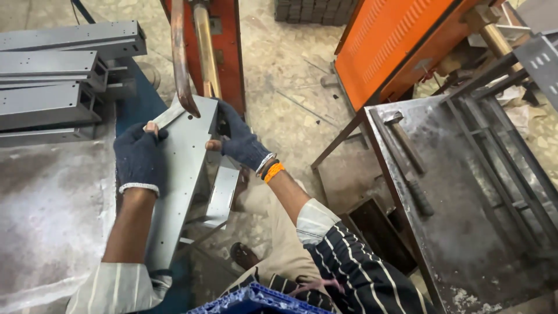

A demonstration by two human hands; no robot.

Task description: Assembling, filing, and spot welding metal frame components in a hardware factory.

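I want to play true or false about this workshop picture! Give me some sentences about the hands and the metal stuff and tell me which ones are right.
1. Both hands wear dark knitted gloves. True: the left hand and the right hand are both gloved.
2. The hands hold a grey metal panel. True: one hand grips each side of it.
3. A hammer lies on the metal table. True: the hammer rests on the metal table.
4. The right wrist has a green band. False: the wristband is orange.
5. The big machine casing at the top is blue. False: the machine casing is orange.
6. The stacked metal pieces are on the right. False: the stacked metal pieces are at the upper left.
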